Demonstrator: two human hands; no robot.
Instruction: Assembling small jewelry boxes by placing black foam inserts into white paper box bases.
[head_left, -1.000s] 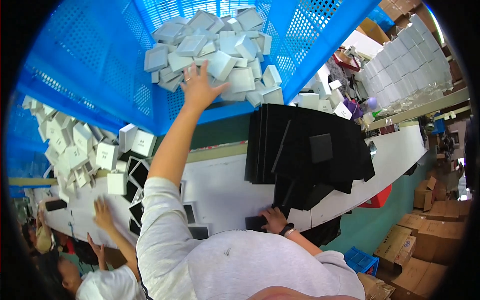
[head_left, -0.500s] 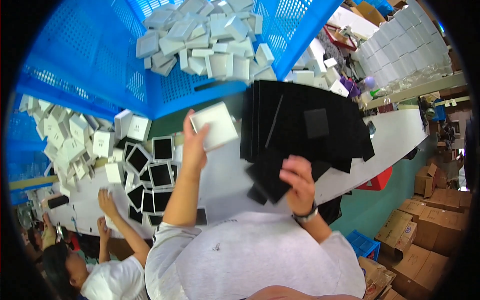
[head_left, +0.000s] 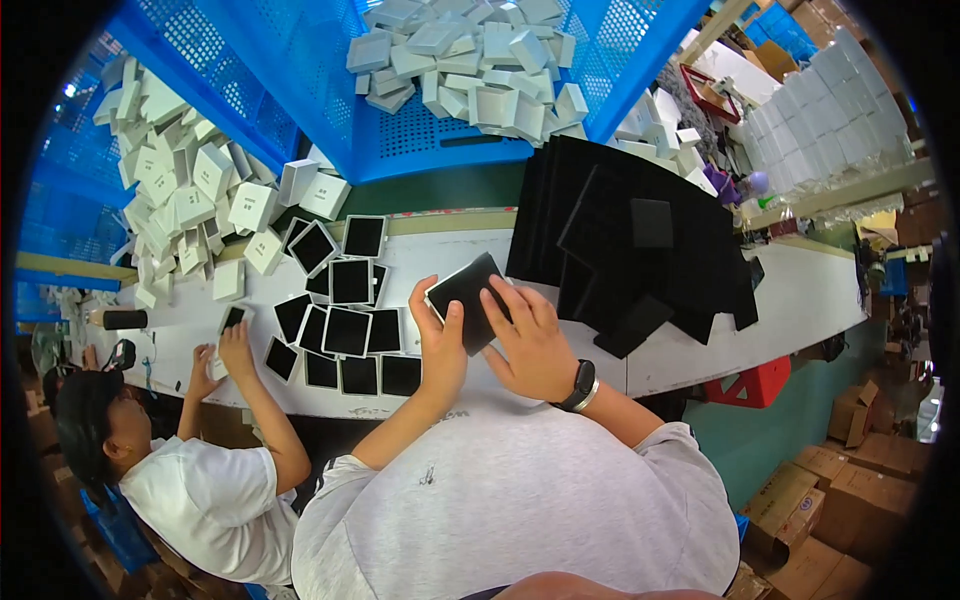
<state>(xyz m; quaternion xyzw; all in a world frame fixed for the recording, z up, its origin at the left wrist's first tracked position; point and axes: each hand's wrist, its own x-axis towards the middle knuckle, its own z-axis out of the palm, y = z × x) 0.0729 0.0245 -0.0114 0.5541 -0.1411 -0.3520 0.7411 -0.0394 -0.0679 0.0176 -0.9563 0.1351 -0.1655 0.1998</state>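
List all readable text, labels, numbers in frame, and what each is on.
None quotable:
White boxes, left: small dark print, too small to read.
Light grey shirt: small dark mark on front, not legible.
Cardboard carton, lower right: dark print and a round mark, too small to read.
Held black pad: no print seen.

Bare lane on the white tabletop (head_left: 458,245) beyond the worker's left hand (head_left: 445,350), between black-lined boxes (head_left: 347,332) (left) and black sheets (head_left: 660,260) (right). Blue crate (head_left: 385,163) walls off the far side. I see a second bare stretch right of the sheets.
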